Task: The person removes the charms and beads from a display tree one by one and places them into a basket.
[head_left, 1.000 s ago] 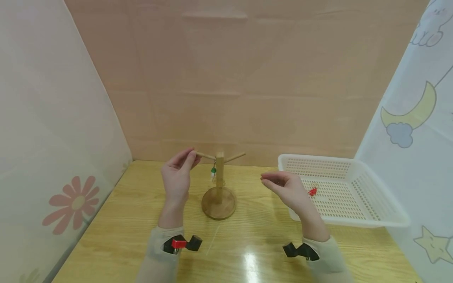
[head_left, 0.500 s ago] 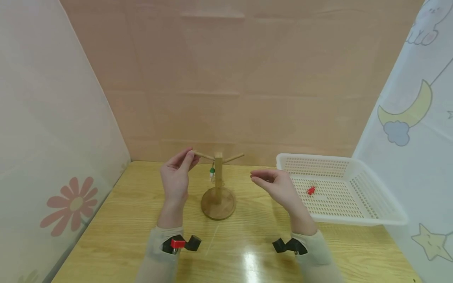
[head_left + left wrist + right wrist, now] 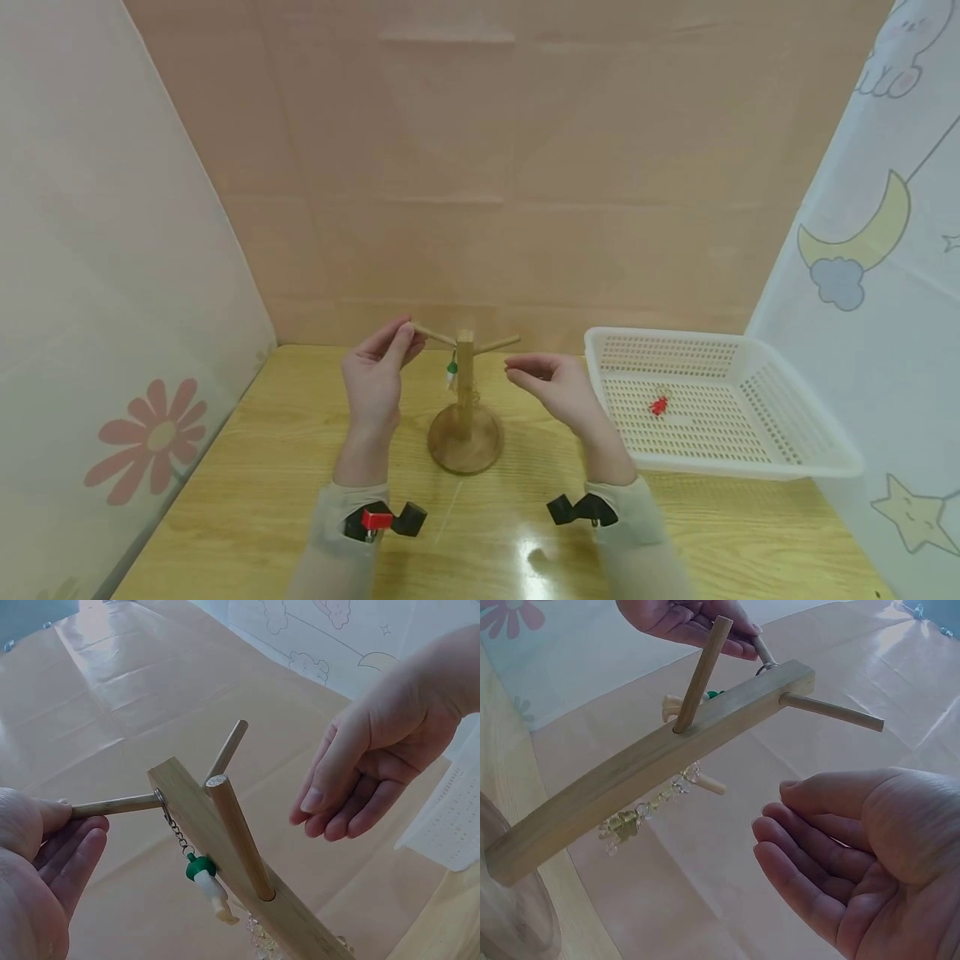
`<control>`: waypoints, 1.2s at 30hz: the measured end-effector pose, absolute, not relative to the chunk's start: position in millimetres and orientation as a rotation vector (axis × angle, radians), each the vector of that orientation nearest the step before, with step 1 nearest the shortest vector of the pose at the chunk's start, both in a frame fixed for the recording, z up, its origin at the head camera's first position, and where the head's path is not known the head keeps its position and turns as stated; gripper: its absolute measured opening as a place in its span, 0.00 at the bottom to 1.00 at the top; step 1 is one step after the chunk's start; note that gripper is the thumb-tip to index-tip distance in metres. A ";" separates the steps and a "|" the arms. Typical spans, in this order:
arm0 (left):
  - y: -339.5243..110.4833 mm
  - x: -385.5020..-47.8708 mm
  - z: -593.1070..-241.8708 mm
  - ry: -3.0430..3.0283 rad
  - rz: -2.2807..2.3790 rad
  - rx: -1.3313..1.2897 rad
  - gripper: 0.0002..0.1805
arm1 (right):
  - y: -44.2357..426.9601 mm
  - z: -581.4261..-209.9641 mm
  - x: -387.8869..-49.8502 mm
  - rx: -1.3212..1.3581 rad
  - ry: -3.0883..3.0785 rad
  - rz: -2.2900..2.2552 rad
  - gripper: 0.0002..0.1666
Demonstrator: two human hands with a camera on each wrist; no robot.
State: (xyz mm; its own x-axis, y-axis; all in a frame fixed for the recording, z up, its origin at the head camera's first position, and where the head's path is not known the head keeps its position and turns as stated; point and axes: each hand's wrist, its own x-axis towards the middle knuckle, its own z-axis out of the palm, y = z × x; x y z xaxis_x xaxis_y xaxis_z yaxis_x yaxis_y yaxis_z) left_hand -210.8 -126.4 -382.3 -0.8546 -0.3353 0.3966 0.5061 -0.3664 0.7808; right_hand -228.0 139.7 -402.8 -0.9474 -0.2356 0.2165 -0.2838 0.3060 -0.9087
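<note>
Two hands flank the stand (image 3: 466,379): the left hand (image 3: 375,379) pinches one peg (image 3: 116,805) by its tip; the right hand (image 3: 564,393), fingers loosely bent around nothing, is near another peg (image 3: 501,342). A keychain (image 3: 202,870) hangs from the pinched peg. Farther right on the tabletop (image 3: 262,483), a basket (image 3: 806,408) holds a red charm (image 3: 658,406).

On the glossy, yellowish wood-grained tabletop (image 3: 517,471): an upright, round-based wooden stand (image 3: 465,392) and, to its right, a white perforated basket (image 3: 735,467).
</note>
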 end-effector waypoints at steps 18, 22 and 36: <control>-125.1 -206.9 -378.5 -1.381 -2.264 -0.252 0.07 | 124.4 -418.6 -237.9 0.615 -2.575 1.671 0.11; -125.4 -207.3 -379.5 -1.393 -2.260 -0.256 0.07 | 123.3 -419.6 -237.8 0.639 -2.569 1.653 0.11; -125.8 -208.9 -381.5 -1.404 -2.239 -0.260 0.09 | 118.8 -429.2 -243.3 0.696 -2.583 1.677 0.14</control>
State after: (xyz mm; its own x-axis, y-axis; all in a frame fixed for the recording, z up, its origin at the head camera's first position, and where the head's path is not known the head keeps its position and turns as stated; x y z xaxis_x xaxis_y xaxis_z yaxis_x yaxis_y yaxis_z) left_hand -208.9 -125.8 -381.5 -0.8660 -0.2962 0.4028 0.4915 -0.3572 0.7942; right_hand -243.3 118.8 -429.2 -0.9028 -0.3688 0.2213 -0.3522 0.3386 -0.8725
